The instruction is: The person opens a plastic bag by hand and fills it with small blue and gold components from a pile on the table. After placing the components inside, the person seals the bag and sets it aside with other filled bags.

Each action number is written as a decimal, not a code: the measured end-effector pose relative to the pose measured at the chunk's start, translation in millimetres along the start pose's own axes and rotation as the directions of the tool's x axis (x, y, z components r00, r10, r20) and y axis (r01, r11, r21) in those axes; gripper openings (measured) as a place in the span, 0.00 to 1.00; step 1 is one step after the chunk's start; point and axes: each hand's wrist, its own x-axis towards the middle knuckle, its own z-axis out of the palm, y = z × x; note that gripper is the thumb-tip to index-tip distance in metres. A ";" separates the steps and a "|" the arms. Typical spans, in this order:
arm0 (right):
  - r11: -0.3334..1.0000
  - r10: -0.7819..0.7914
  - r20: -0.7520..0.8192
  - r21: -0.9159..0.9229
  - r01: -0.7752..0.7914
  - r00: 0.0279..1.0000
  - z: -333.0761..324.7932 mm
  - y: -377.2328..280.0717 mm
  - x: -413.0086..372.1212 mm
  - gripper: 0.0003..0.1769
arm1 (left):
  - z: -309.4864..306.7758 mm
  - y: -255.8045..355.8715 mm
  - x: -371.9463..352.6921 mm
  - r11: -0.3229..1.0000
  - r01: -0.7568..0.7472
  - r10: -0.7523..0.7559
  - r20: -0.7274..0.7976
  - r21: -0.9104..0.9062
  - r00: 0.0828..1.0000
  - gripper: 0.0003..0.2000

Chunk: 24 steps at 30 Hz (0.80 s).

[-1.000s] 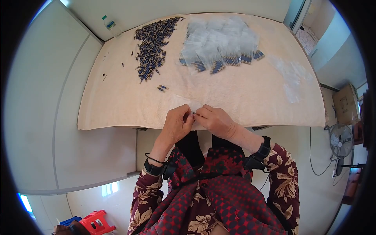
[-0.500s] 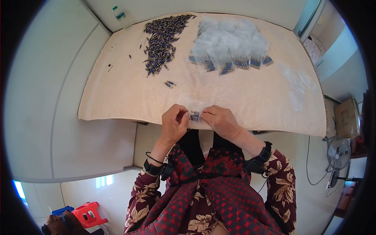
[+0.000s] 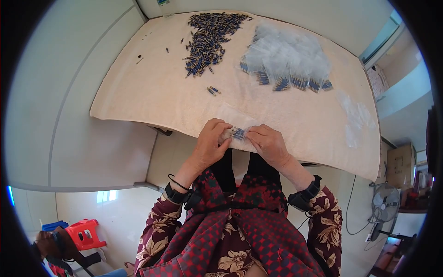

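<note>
A small clear plastic bag (image 3: 238,134) with several dark-blue, brass-ended cylindrical pieces inside lies at the table's front edge. My left hand (image 3: 211,142) is closed at its left side, thumb and fingers on the plastic. On the right, my right hand (image 3: 269,144) pinches the bag's other side with thumb and fingertips. The pieces lie side by side between the two hands. Just beyond them, a few loose blue-and-brass pieces (image 3: 213,91) rest on the cloth.
A large heap of the same pieces (image 3: 210,39) lies at the back. Filled bags (image 3: 288,57) are piled to its right, with flat clear bags (image 3: 355,117) near the right edge. A cream cloth (image 3: 152,87) covers the table. A bottle (image 3: 165,7) stands behind; a fan (image 3: 386,202) is at right.
The view has turned and shifted. My left hand has come in closer over the bag's left side, and the pieces inside now lie more neatly in a row. My right hand keeps its pinch.
</note>
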 end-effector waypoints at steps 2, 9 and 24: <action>1.000 0.003 -0.001 0.027 -0.003 1.000 0.7 -1.1 0.9 0.08 | -1.0 -0.7 1.0 1.000 0.022 -0.021 0.056 -0.020 0.998 0.17; 0.996 0.016 0.016 0.089 -0.017 1.000 -0.2 0.7 3.8 0.09 | -1.3 0.3 2.3 0.999 0.039 -0.038 0.086 -0.011 0.996 0.18; 0.998 -0.011 0.060 0.059 0.008 0.998 -0.7 2.8 5.6 0.08 | -5.7 7.7 7.9 0.999 -0.029 0.023 0.144 0.034 0.989 0.20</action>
